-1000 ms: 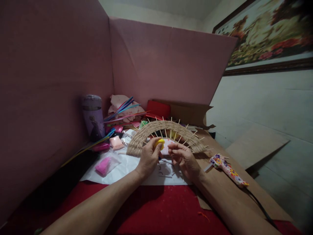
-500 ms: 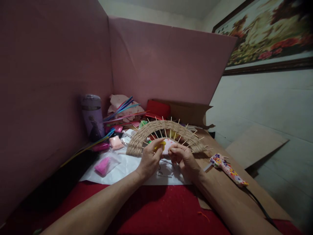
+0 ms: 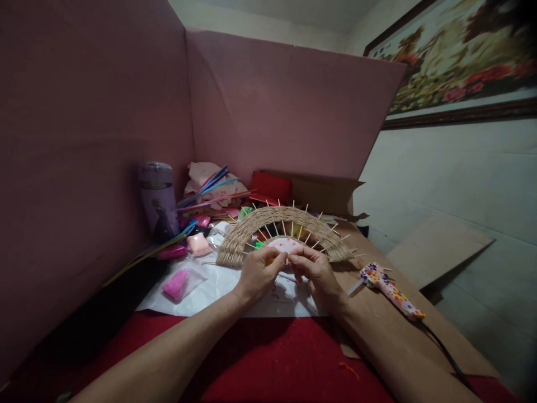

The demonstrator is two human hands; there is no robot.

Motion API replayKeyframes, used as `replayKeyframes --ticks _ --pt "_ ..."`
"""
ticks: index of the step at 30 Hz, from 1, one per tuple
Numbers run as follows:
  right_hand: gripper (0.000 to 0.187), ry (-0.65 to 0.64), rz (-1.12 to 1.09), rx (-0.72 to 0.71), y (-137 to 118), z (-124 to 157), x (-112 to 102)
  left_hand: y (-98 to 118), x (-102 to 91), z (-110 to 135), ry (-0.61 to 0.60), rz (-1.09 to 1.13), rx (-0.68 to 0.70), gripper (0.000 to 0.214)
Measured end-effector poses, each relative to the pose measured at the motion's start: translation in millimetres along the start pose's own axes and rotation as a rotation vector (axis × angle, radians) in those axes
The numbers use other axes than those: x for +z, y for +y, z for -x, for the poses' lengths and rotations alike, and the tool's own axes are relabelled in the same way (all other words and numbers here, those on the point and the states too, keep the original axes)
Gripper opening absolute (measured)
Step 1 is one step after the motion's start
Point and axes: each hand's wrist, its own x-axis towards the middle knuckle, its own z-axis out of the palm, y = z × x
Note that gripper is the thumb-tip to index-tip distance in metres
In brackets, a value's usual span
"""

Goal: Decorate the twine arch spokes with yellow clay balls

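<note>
My left hand (image 3: 260, 272) and my right hand (image 3: 315, 272) meet at the fingertips in front of a fan-shaped frame. Behind the left fingers a small yellow piece (image 3: 270, 261) peeks out, mostly hidden. The right thumb and forefinger are pinched together against the left fingertips, and what lies between them cannot be made out. Just beyond the hands stands the half-round arch of woven twine (image 3: 285, 215), with thin wooden sticks radiating through it. At its centre sits a white half-disc with pink dots (image 3: 286, 244), its lower edge covered by my fingers.
White paper (image 3: 201, 294) lies under the work on a red cloth (image 3: 251, 358). To the right, a flower-patterned glue gun (image 3: 392, 289) with a black cord rests on cardboard (image 3: 436, 336). A purple tumbler (image 3: 158, 201), pipe cleaners (image 3: 213, 180) and bagged pink clay (image 3: 176, 284) occupy the left.
Both hands have drawn together until their fingertips touch, lower over the dotted half-disc. More of its top shows now, and less of the yellow piece. The arch has stayed put.
</note>
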Motion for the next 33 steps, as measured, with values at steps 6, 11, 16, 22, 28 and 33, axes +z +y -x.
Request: replayKeyframes --ticks 6,11,16,22,28,33 --pt "0.015 -0.023 0.015 -0.022 0.7 -0.7 -1.5 -1.2 1.7 0.5 0.007 0.036 0.028 0.02" --pt "0.016 -0.028 0.052 -0.033 -0.7 0.9 0.8 -6.8 3.0 0.3 -0.034 -0.014 0.038 0.021" --pt "0.015 -0.002 0.106 -0.044 -1.3 3.2 3.7 -7.7 1.1 0.2 -0.049 -0.143 0.107 0.018" --pt "0.013 -0.016 0.146 -0.073 -3.8 4.2 4.7 -1.2 -3.5 1.8 -0.063 -0.312 0.149 0.015" --pt "0.012 -0.005 0.173 -0.098 -2.9 4.5 5.4 3.0 -4.5 2.8 -0.056 -0.472 0.145 0.014" --pt "0.014 0.015 0.201 -0.174 1.0 7.1 6.6 8.0 -2.1 4.7 0.002 -0.479 0.115 0.014"
